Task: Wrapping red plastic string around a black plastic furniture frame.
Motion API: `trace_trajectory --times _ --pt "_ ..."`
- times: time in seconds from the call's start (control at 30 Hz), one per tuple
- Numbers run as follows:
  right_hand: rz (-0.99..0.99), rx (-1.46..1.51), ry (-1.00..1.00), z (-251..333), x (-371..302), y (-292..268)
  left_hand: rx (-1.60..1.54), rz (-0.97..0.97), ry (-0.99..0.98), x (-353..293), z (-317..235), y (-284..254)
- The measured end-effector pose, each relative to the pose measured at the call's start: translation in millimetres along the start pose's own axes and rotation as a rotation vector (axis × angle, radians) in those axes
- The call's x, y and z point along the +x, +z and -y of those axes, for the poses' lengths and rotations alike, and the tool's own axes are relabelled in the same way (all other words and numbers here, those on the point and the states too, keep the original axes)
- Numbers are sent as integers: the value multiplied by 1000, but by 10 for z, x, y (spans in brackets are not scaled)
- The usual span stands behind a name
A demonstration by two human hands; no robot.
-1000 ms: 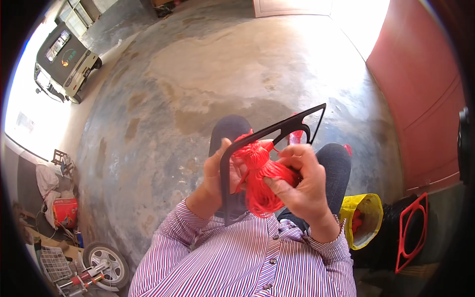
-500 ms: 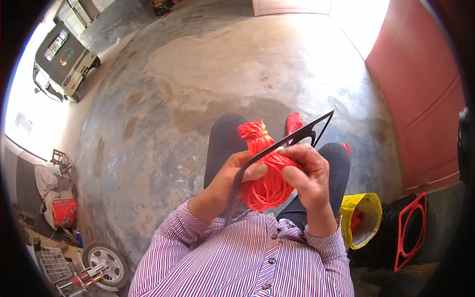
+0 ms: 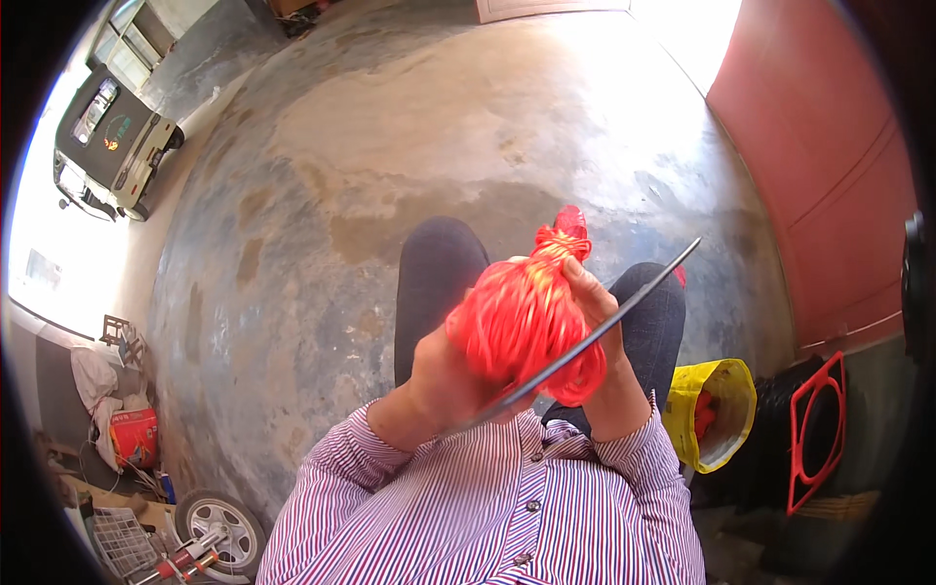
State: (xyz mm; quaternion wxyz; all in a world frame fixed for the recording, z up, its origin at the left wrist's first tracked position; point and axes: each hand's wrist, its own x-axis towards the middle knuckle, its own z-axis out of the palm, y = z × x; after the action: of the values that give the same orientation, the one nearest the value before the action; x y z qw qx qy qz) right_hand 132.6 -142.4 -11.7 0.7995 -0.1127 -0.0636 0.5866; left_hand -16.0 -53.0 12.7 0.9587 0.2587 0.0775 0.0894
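A bundle of shiny red-orange cord (image 3: 526,322) is held between my two hands above my lap, its loops gathered into a tied neck at the top. My left hand (image 3: 439,380) is closed around the lower left of the loops; its fingertips are hidden behind the cord. At the right side, my right hand (image 3: 597,336) grips the bundle, thumb lying near the neck. Across the view, in front of the cord and right hand, runs a thin black bar (image 3: 643,290); I cannot tell whether anything holds it.
A yellow bag (image 3: 682,429) with red material inside stands by my right knee, beside a red frame (image 3: 795,444). At left are a wheel (image 3: 219,536) and a red box (image 3: 134,436). A small vehicle (image 3: 115,146) stands far left; a red panel (image 3: 809,175) rises right.
The cord bundle has turned, its looped side now facing up and its neck further right. My right hand has moved up toward the neck. The black bar has shifted and turned edge-on.
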Motion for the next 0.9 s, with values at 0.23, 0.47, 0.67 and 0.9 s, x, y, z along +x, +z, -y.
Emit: trace_trajectory --times 0.23,0.47,0.67,0.9 --pt "-6 -123 -258 -6 -55 -158 -206 145 -330 102 -111 -80" --pt "-185 -565 -335 165 -134 -543 -185 36 -269 18 -288 -50" --pt "-215 -429 -429 165 -329 -369 133 107 -111 69 -419 -215" --pt "395 -263 -372 228 -482 -62 239 26 -45 123 -538 -396"
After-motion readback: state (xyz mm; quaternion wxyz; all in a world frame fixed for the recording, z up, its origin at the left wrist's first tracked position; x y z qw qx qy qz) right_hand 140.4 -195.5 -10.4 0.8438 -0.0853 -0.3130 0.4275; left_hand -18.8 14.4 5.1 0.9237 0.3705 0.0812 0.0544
